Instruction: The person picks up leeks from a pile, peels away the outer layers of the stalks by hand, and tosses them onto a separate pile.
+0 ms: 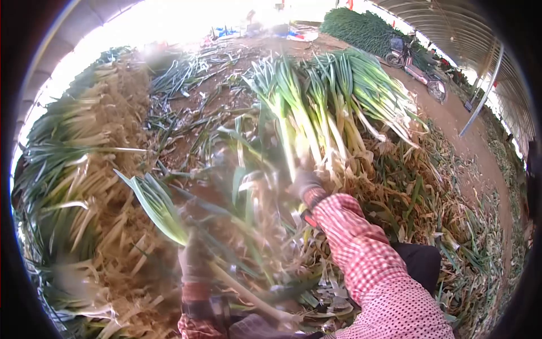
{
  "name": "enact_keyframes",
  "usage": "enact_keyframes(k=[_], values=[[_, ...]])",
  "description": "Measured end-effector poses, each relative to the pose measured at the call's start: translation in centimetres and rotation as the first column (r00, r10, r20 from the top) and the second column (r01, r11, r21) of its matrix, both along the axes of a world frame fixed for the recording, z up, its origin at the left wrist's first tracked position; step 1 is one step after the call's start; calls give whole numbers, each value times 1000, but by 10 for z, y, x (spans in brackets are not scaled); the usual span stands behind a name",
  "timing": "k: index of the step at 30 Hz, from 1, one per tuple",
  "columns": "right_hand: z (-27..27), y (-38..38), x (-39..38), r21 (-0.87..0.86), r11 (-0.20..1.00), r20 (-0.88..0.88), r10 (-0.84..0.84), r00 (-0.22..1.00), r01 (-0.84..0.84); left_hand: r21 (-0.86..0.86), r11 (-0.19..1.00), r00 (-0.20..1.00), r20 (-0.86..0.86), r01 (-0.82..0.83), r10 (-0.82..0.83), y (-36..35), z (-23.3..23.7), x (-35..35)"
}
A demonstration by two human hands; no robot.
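My left hand (195, 260), gloved and blurred, is closed around a green onion (161, 209). Its green leaves point up and left, and a pale stalk runs out toward the lower right. My right hand (306, 181), also gloved, reaches forward to the white lower ends of a row of green onions (322, 113). It touches or nearly touches the stalks at the row's left side; its fingers are too smeared to read. A red and black band (309, 217) shows near the right wrist.
A long heap of green onions with dry roots and husks (107, 186) lines the left. Stripped leaves (406, 209) litter the right. Farther off are a green onion stack (361, 31), a motorbike (415, 68) and a slanted metal pole (483, 93).
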State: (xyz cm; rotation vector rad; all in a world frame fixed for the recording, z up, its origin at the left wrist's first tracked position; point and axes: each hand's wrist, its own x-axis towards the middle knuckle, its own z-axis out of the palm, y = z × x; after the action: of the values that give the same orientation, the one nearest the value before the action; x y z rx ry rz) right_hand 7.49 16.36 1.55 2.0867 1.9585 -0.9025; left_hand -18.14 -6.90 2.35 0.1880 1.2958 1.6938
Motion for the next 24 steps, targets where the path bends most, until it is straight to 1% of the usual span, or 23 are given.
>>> enact_keyframes(k=[1,2,3,4,6,7,8,10,11,12,14,15,16,17,18,19,20,21,22,24], values=[[16,-24,0,119,993,-98,10,995,1,12,1000,996,85,16,-17,3,4,1],[15,-49,14,181,983,-295,68,953,-14,8,998,995,76,69,-70,5,7,3],[13,-74,28,225,974,-489,138,861,-28,-31,995,995,38,92,-91,5,7,4],[12,-98,42,255,965,-649,211,731,-53,-69,991,993,5,117,-117,6,7,9],[-39,-142,72,33,983,-726,146,672,-178,-38,983,982,65,180,-177,13,14,25],[-63,-163,87,-78,968,-748,102,655,-240,-43,976,973,91,215,-210,10,17,31],[-56,-179,85,-82,968,-787,85,612,-239,-52,972,972,-40,230,-233,11,8,35],[-32,-220,86,-134,958,-841,26,540,-255,-27,930,929,53,368,-366,9,-14,35],[-11,-226,85,-70,924,-738,205,643,-375,22,931,926,99,364,-365,10,-25,41],[7,-244,86,-51,921,-722,234,651,-387,76,932,923,133,355,-362,11,-32,44],[35,-268,84,39,905,-676,337,655,-424,21,905,897,121,426,-425,15,-30,53],[34,-281,85,37,910,-678,327,658,-414,64,889,875,160,453,-457,13,-21,61],[39,-291,86,76,880,-633,406,659,-469,117,871,849,194,477,-491,13,-12,67],[46,-301,88,112,845,-585,482,653,-523,348,779,739,272,522,-617,17,-11,63],[49,-311,90,145,807,-537,550,640,-573,261,864,840,234,430,-489,12,-13,67],[47,-321,91,92,777,-444,592,673,-623,129,872,857,163,472,-488,9,-9,64],[46,-330,90,78,765,-364,619,696,-640,-7,866,863,89,500,-498,4,-5,61],[47,-336,87,69,751,-277,647,710,-657,-50,897,898,27,440,-439,-3,-4,70],[47,-340,85,61,738,-188,670,718,-672,2,878,876,63,479,-478,1,-35,55],[41,-348,86,216,773,-248,634,732,-596,31,841,840,-77,540,-536,-6,-32,56]])
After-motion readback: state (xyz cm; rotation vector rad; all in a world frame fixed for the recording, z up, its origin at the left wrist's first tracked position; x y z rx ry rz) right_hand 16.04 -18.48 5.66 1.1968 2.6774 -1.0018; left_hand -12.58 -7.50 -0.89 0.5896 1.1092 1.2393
